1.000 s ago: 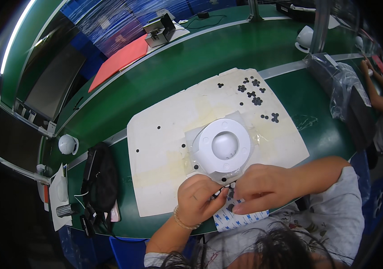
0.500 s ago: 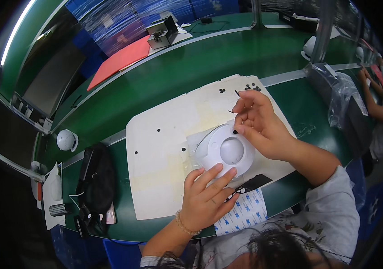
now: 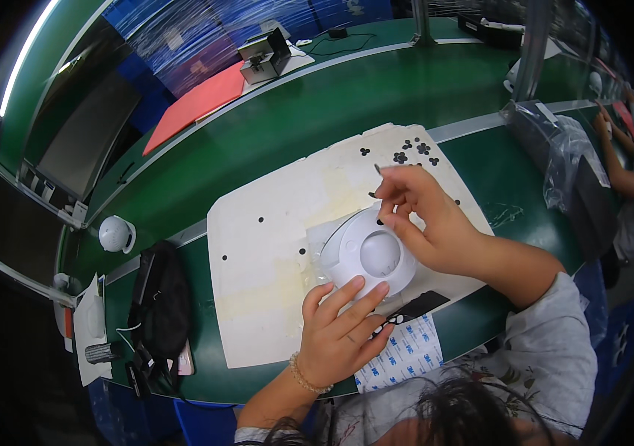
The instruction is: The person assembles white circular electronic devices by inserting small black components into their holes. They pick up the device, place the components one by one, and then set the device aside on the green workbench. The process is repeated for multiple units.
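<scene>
A white rounded device [image 3: 352, 269] with a ring around a domed centre lies on a cream board [image 3: 257, 312], partly over a clear plastic bag [image 3: 315, 236]. My left hand [image 3: 340, 331] rests its spread fingertips on the device's near edge. At its far right edge, my right hand [image 3: 424, 219] has thumb and forefinger pinched together at a small black round pad [image 3: 380, 222], touching the rim or just above it. More thin black pads [image 3: 378, 169] seem stuck to the raised fingertips of that hand. Below my left fingers lies a black sheet [image 3: 424, 303] with cut-out holes.
Loose black pads [image 3: 401, 157] cluster at the board's far right, with several others on its left. Blue-and-white printed backing paper [image 3: 404, 355] lies at the near edge. A black bag [image 3: 161, 297] and another white device [image 3: 116, 234] are left; wrapped dark packages [image 3: 558, 156] are right.
My right hand has shifted slightly left and down, with its fingers turned, uncovering more of the black pads on the board. My left hand stays on the white device.
</scene>
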The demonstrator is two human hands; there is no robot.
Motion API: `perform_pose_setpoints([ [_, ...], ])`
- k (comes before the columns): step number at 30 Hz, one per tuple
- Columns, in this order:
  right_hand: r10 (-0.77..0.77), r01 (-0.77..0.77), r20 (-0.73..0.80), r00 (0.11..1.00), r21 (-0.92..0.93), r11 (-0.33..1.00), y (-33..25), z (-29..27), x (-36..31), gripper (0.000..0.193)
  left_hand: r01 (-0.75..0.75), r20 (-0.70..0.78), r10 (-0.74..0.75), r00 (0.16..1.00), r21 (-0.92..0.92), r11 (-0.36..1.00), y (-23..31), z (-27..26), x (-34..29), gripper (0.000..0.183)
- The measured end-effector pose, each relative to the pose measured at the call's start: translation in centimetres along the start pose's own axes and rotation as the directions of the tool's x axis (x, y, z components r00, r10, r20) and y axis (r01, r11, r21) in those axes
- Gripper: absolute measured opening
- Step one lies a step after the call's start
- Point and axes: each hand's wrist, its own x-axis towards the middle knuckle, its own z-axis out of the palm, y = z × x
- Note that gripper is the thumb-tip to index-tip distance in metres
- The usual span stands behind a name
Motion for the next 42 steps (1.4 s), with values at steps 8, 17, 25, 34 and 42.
perform_pose_setpoints([
  [8, -0.269, 0.28, 0.084, 0.96, -0.388, 0.878, -1.4, -1.3, 0.7, 0.046, 0.018, -0.025, -0.018, 1.0, -0.015, 1.0, 0.1, 0.0, -0.2, 0.014],
  [17, -0.023, 0.035, 0.17, 0.985, -0.07, 0.997, -1.2, 1.2, 1.5, 0.043, 0.005, -0.011, -0.005, 1.0, -0.007, 1.0, 0.0, 0.0, -0.1, 0.016],
  [25, -0.054, 0.083, 0.221, 0.974, -0.124, 0.989, -1.1, 1.4, 1.6, 0.042, 0.008, -0.01, -0.008, 1.0, -0.011, 1.0, 0.0, 0.1, -0.2, 0.017],
  [34, -0.257, 0.368, 0.266, 0.929, -0.586, 0.722, -2.8, 0.8, 0.0, 0.034, -0.004, -0.018, 0.004, 1.0, -0.01, 1.0, -0.2, 0.1, -0.2, 0.019],
  [42, -0.077, 0.12, 0.177, 0.981, -0.248, 0.961, -1.1, 0.0, -3.3, 0.007, 0.026, -0.074, -0.028, 0.997, -0.03, 0.999, -0.2, 0.6, 0.0, 0.02],
])
